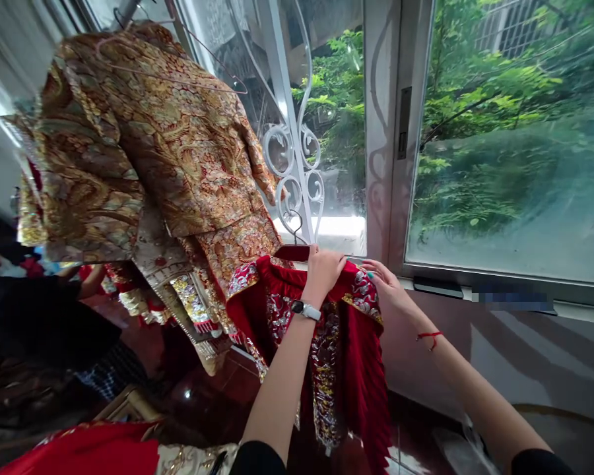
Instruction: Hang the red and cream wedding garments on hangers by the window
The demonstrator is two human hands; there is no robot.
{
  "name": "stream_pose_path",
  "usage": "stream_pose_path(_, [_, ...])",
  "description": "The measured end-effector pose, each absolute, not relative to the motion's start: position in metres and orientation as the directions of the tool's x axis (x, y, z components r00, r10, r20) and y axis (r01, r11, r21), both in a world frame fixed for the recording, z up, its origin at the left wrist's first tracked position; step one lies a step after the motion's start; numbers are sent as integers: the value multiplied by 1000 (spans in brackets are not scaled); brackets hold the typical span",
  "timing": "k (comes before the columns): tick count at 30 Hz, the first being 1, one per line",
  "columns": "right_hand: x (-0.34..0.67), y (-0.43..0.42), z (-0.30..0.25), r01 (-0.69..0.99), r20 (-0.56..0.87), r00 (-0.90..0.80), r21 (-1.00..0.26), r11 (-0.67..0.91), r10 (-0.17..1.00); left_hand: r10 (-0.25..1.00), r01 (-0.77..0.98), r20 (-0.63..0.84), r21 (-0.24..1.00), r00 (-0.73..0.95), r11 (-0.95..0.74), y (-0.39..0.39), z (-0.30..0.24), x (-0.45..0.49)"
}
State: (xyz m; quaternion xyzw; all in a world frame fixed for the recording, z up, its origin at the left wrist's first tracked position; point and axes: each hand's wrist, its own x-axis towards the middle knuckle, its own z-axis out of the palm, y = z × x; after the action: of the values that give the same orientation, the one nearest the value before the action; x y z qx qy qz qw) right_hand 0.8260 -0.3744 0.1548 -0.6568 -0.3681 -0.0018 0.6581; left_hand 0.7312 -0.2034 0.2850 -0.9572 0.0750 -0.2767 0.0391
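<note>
The deep-red velvet garment with silver-and-gold embroidery [349, 349] hangs below the fingers on a dark-red hanger [293, 253]; it seems to be being straightened, calling for level shoulders. The left hand [325, 272] curls over the neckline, grip hidden; the right hand [387, 284], loosely half-spread, touches one shoulder, hold unclear

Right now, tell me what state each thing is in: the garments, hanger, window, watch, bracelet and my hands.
Red garment: on its hanger, draping down
Hanger: hook pointing up
Gold patterned jacket: hanging
Window: can't tell if fully shut
Watch: strapped on
Bracelet: around right wrist
Left hand: at the collar, fingers partly hidden
Right hand: at the garment's shoulder
</note>
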Motion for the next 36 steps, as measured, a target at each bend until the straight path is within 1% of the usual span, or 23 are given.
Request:
stream_pose_path(2, [815,-365,173,625,575,667,-778,65,474,-187,-139,529,-129,828,-982,-209,279,729])
stream_pose_path(4, [808,-359,186,733,621,619,-677,-69,481,-226,-191,556,-122,800,-974,-207,271,720])
stream_pose_path(5, [806,-357,190,761,636,609,-636,-126,473,-218,-201,595,-95,773,-975,-200,267,712])
stream_pose_path(6, [805,-357,191,777,646,604,-608,-164,467,-173,-187,651,-48,739,-981,-190,263,702])
stream_pose_path(7, [806,-358,192,786,650,598,-590,-186,469,-84,-142,718,21,691,-990,-174,259,691])
stream_pose_path(9, [809,-361,191,801,650,580,-566,-197,491,199,24,828,219,524,-975,-133,252,665])
stream_pose_path(10, [812,-363,190,808,650,570,-556,-196,502,342,112,843,326,415,-939,-109,247,653])
stream_pose_path(11, [815,-364,190,814,650,559,-550,-190,515,452,180,831,415,325,-892,-85,242,641])
stream_pose_path(12, [819,-365,190,818,648,548,-546,-178,528,513,218,798,465,317,-858,-62,235,631])
stream_pose_path(13, [822,-365,190,822,648,538,-546,-164,540,534,234,752,480,386,-845,-43,226,623])
stream_pose_path(15, [830,-364,189,820,655,534,-556,-138,535,499,233,620,462,606,-856,-15,206,610])
stream_pose_path(16, [833,-363,188,814,661,543,-566,-133,518,481,251,551,442,682,-861,-7,194,605])
stream_pose_path(17, [836,-361,186,808,666,554,-574,-130,500,488,292,498,422,716,-858,-2,183,601])
stream_pose_path(18, [838,-360,184,806,671,559,-578,-128,486,520,352,467,402,715,-845,0,172,596])
stream_pose_path(21, [839,-356,176,820,693,544,-558,-126,473,641,530,440,361,629,-768,-3,146,582])
stream_pose_path(26, [842,-358,173,840,720,530,-518,-161,448,739,673,408,322,536,-666,-18,119,561])
stream_pose_path(31, [848,-366,180,843,686,514,-514,-157,514,757,717,417,287,503,-635,-43,101,557])
stream_pose_path(34, [847,-367,184,820,669,547,-549,-161,504,739,713,421,257,526,-653,-59,90,552])
stream_pose_path(36, [845,-367,187,798,655,580,-577,-174,485,736,715,394,234,550,-659,-67,81,545])
